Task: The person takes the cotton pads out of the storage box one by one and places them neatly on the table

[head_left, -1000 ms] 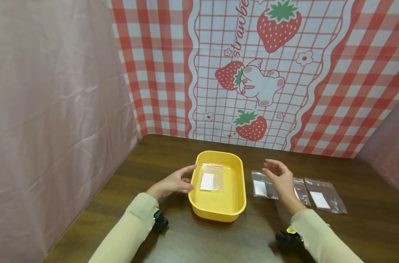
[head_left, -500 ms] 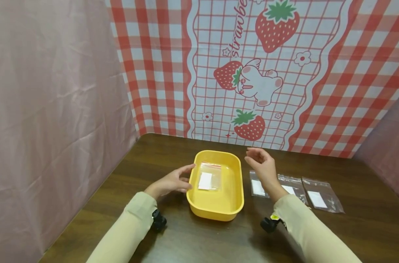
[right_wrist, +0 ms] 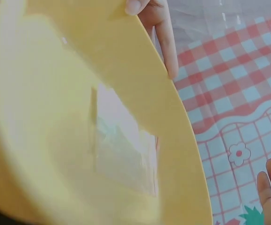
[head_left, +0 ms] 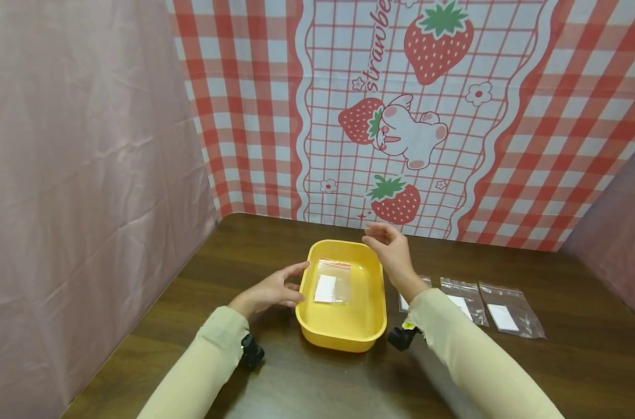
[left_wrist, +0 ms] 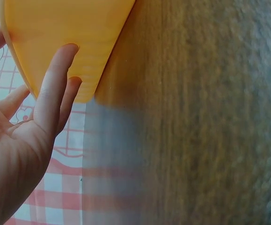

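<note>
A yellow plastic tub [head_left: 343, 329] sits on the dark wooden table [head_left: 296, 384]. A clear zip bag [head_left: 330, 283] with a white slip and a red seal lies flat inside it. My left hand [head_left: 288, 285] rests with straight fingers against the tub's left wall; the left wrist view shows these fingers [left_wrist: 55, 79] on the yellow wall [left_wrist: 74, 28]. My right hand [head_left: 380, 238] hovers over the tub's far right corner, fingers loosely curled and empty. In the right wrist view the tub's rim [right_wrist: 172, 136] fills the frame, with the bag [right_wrist: 121, 150] inside.
Three more clear zip bags lie in a row on the table right of the tub: one [head_left: 401, 301] partly under my right forearm, a middle one [head_left: 461, 299], and the outermost [head_left: 508, 314]. Pink and strawberry-print cloth walls close off the left, back and right.
My right hand has moved left and away from me, from above the bags on the table to the tub's far right corner. My left hand has stayed on the tub.
</note>
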Demonstrator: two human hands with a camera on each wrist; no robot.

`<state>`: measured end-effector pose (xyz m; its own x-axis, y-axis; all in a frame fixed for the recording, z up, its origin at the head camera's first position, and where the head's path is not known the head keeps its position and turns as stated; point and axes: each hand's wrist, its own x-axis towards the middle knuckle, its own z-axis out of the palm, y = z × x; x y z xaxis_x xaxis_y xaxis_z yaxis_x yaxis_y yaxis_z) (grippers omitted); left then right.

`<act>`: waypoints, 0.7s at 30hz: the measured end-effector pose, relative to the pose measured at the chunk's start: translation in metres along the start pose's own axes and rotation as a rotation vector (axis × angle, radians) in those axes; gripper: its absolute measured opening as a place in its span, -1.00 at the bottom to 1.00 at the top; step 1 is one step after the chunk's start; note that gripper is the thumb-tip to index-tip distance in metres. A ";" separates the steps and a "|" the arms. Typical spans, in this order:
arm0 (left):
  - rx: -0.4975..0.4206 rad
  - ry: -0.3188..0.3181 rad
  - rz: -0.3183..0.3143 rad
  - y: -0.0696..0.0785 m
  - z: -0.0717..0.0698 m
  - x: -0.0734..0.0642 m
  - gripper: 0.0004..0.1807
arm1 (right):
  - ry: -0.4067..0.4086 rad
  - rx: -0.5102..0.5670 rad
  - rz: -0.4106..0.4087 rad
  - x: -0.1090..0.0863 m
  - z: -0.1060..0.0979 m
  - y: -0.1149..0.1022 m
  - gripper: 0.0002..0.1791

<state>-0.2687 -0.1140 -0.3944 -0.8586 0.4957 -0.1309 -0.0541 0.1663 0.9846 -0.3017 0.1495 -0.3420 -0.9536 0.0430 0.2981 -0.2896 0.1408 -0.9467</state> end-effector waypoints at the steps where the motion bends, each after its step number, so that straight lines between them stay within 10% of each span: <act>1: 0.000 -0.001 0.003 -0.001 0.000 0.000 -0.15 | -0.006 0.010 0.001 0.001 0.003 -0.001 -0.63; 14: -0.003 -0.022 0.028 -0.005 -0.004 0.002 -0.15 | -0.057 -0.007 0.028 0.012 0.039 0.003 -0.62; 21: 0.000 -0.020 0.014 -0.004 -0.002 0.002 -0.14 | -0.203 -0.197 0.066 0.015 0.046 0.014 -0.53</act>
<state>-0.2712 -0.1156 -0.3980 -0.8491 0.5145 -0.1198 -0.0423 0.1597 0.9863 -0.3236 0.1065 -0.3560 -0.9726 -0.1377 0.1873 -0.2236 0.3348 -0.9154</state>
